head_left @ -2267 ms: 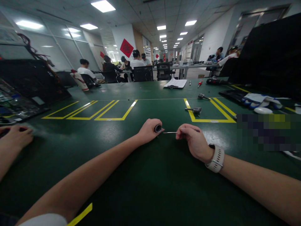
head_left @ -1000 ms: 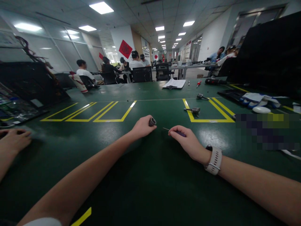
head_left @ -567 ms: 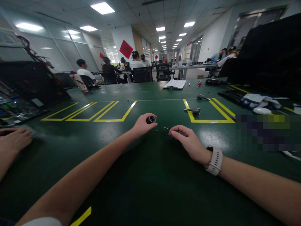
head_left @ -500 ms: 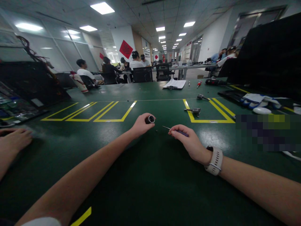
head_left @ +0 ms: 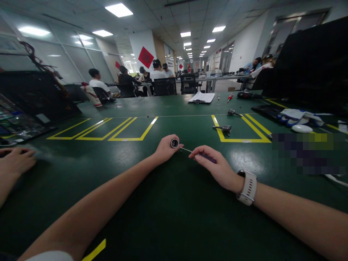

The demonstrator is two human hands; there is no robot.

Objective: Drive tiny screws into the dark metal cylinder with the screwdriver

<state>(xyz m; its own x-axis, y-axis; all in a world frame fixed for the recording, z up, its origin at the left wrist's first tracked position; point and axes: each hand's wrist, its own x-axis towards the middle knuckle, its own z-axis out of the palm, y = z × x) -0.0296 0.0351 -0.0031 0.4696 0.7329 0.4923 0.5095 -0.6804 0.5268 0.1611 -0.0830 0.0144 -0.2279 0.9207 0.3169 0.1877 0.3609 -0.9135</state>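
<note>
Over the middle of the green table, my left hand (head_left: 165, 148) is closed around a dark cylindrical part (head_left: 174, 143) with a metal rim. Its round opening faces me. My right hand (head_left: 208, 161) grips a screwdriver (head_left: 208, 158) by its purple handle, and the thin shaft points left. The tip reaches the edge of the cylinder beside my left fingers; whether it touches, I cannot tell. A tiny dark piece (head_left: 181, 150) lies on the table just under the shaft. Most of the cylinder's body is hidden by my left hand.
Two dark metal parts with shafts (head_left: 225, 128) lie around the right taped box. Behind are a clipboard (head_left: 201, 97), a red screwdriver (head_left: 230, 97) and a power drill (head_left: 248, 95). Gloves (head_left: 300, 117) and a white mouse (head_left: 302, 128) lie right. Another person's hand (head_left: 20, 159) rests at left.
My right hand has moved left, bringing the screwdriver tip to the cylinder. My left hand has shifted slightly down and turned the cylinder's opening more towards me.
</note>
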